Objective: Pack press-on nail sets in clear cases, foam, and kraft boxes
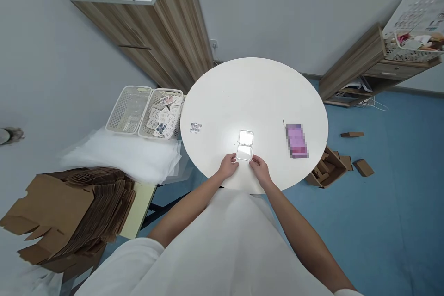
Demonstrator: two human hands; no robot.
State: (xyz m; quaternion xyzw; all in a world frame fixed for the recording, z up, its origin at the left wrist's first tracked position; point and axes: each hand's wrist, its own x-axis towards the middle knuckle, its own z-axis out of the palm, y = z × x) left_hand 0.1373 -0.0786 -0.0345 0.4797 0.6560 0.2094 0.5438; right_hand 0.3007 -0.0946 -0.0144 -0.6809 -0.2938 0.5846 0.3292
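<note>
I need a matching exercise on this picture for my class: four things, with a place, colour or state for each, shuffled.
1. Clear case
2. Pixelated item
3. Cardboard stack
4. Basket of cards

A. Brown
B. White, with perforated sides
C. Lying open by the left hand and right hand
D. Purple and pink, toward the table's right side

Pairs: 1-C, 2-D, 3-A, 4-B

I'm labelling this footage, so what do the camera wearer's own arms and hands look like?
The left hand and right hand are gloveless, the forearms bare. White sleeves match the white top; no watch or bracelet shows.
</note>
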